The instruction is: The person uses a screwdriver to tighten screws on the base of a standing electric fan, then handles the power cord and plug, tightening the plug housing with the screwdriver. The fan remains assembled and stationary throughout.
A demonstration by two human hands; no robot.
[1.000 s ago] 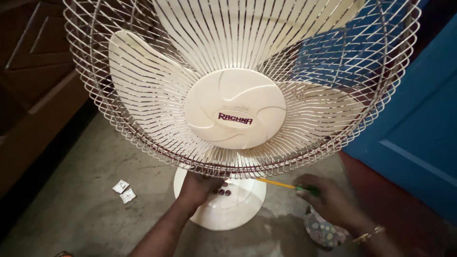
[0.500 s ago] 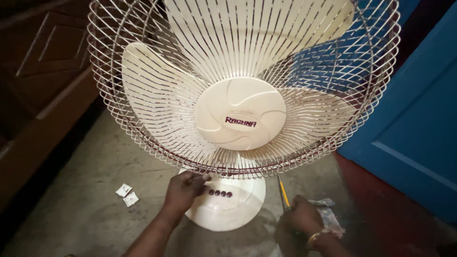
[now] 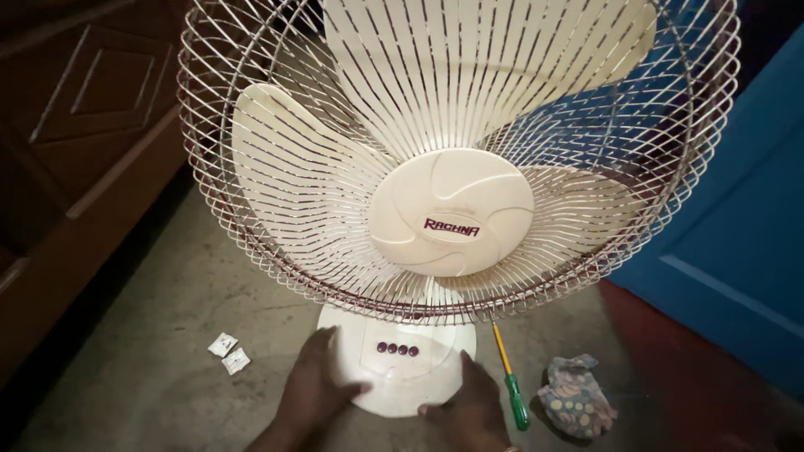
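Head view: both hands [image 3: 394,402] flat, flanking fan base [image 3: 402,372].

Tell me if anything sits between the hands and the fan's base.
Nothing visible does. The left hand and right hand already rest on the fan base, one on each side. The screwdriver and the cloth lie on the floor to its right, apart.

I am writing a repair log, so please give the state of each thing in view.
Cream table fan: upright, blades not blurred.
Left hand: flat on the round fan base.
Right hand: on the base.
Green-handled screwdriver: lying on the floor.
Patterned cloth: crumpled.
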